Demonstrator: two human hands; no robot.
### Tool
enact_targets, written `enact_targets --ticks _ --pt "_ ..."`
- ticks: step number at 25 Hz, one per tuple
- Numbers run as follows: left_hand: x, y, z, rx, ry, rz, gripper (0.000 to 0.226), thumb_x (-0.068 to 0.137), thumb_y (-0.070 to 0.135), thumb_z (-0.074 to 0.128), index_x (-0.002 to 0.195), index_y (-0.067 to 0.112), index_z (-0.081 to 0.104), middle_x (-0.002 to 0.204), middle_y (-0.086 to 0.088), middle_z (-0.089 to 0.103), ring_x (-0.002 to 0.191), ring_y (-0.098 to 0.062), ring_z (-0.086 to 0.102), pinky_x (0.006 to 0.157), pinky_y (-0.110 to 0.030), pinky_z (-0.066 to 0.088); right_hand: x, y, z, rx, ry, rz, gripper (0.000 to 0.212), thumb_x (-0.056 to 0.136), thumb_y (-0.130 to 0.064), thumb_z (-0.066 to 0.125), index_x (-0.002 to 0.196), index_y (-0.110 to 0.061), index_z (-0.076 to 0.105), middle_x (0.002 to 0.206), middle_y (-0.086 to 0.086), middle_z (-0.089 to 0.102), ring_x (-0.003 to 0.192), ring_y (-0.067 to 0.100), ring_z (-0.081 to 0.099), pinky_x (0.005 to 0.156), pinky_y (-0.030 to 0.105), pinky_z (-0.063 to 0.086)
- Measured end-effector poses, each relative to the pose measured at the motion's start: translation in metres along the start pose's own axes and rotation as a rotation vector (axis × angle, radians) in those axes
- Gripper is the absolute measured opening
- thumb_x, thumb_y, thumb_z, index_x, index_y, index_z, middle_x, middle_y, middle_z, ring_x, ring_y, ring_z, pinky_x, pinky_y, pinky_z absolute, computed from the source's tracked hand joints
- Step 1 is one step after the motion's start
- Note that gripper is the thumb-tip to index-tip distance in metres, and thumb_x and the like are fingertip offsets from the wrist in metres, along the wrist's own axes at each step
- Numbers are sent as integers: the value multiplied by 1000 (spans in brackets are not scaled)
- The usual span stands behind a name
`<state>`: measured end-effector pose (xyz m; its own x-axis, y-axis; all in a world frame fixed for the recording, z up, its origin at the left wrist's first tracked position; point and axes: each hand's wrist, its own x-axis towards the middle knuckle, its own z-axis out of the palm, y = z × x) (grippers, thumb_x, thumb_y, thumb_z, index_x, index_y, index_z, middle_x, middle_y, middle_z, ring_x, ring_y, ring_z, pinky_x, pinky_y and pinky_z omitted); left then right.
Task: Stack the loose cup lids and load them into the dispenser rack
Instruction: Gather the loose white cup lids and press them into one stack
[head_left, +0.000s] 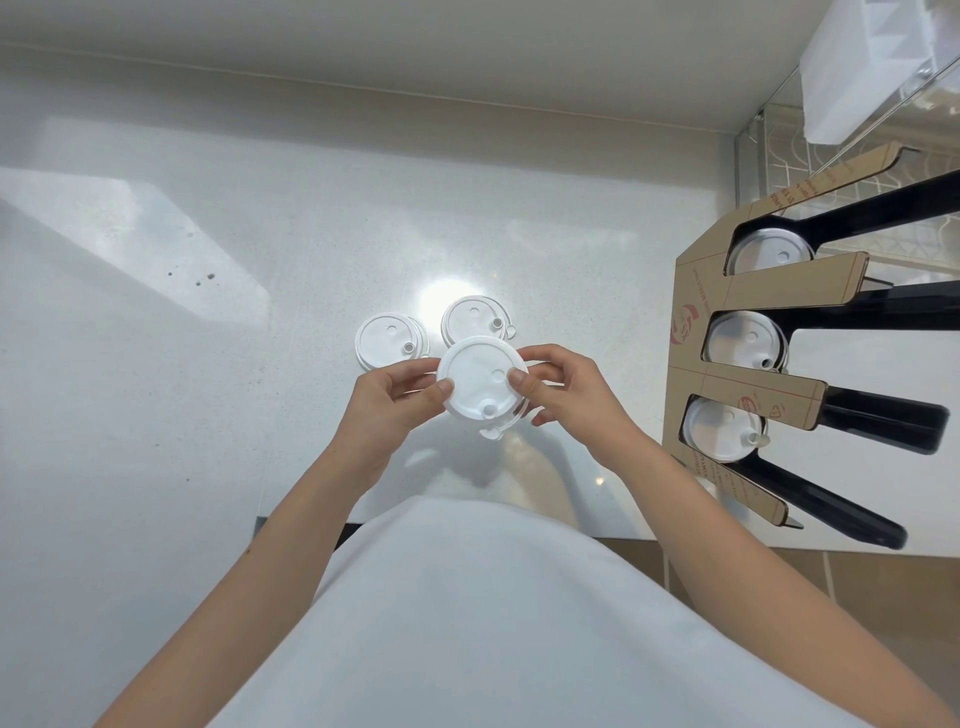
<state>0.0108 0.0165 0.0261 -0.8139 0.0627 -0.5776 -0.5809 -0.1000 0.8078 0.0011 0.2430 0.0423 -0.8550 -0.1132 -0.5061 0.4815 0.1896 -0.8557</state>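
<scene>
Both hands are holding a white cup lid (480, 382) up above the white counter (218, 322), just in front of the person's body. The left hand (387, 408) is pinching the lid's left edge, its thumb lying on the top face and its fingers curling underneath. The right hand (569, 397) is gripping the right edge the same way, thumb pressing on top near a small round hole. More rims are showing beneath the held lid, so it is sitting on at least one other lid, though their number cannot be told. Two more lids are lying flat on the counter just beyond the hands: one to the left (390, 340) and one to the right (475, 318), close beside each other. At the right side of the counter a cardboard dispenser rack (727, 384) is standing, with three slots each showing a white lid inside and black channels reaching away from them.
</scene>
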Motion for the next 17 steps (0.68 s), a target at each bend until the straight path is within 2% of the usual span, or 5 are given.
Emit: enact_targets --ticks 4,9,13,17 --pt "0 -1 1 -22 23 -2 35 86 11 77 120 8 72 120 -15 72 111 -27 72 105 -42 53 2 1 6 -43 38 -12 25 91 -27 70 114 -19 64 75 -12 71 63 10 68 59 22 50" --pt "-2 -6 -4 -33 78 1 32 86 10 77 118 6 73 120 -19 73 112 -30 72 104 -43 54 4 0 15 -72 0 -24 20 90 -29 71 108 -24 63 80 -4 72 63 10 69 61 25 54" --pt "-3 -8 -13 -76 117 1 31 88 9 75 119 4 72 122 -20 73 117 -30 69 104 -42 54 19 -4 15 -114 -25 -46 25 96 -33 62 116 -18 64 95 2 71 78 15 70 73 33 57" --pt "-6 -9 -21 -126 170 -23 24 89 7 73 113 7 74 116 -13 76 111 -22 72 99 -36 57 56 -1 13 -298 112 -111 36 92 -26 66 127 -19 57 115 2 64 97 16 63 78 22 48"
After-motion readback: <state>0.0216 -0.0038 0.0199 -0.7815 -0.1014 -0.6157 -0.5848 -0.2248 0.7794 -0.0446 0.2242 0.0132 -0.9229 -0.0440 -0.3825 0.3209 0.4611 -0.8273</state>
